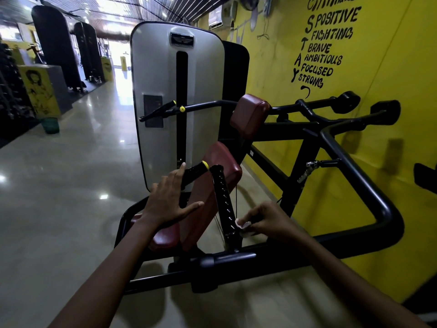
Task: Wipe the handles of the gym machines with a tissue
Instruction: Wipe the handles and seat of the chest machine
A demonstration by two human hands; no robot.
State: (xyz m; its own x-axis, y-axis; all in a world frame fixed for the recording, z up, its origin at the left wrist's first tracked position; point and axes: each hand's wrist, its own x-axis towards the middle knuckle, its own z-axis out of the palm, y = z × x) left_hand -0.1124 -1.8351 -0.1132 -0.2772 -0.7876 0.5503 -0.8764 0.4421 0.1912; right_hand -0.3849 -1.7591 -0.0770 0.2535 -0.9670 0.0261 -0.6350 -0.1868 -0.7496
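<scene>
A black gym machine (354,176) with maroon pads stands in front of me against the yellow wall. My right hand (267,221) pinches a crumpled white tissue (243,227) just right of the black adjustment post (222,200) with holes. My left hand (170,197) is spread with straight fingers, its fingertips at a black handle with a yellow end cap (196,172). A second yellow-tipped handle (160,110) sticks out higher up. Two black grips (350,101) sit at the far right near the wall.
The grey weight-stack cover (165,95) rises behind the seat. A yellow wall (354,55) with black lettering runs along the right. Shiny tiled floor (71,185) stretches left, with a green bin (50,125), a yellow box and dark machines further back.
</scene>
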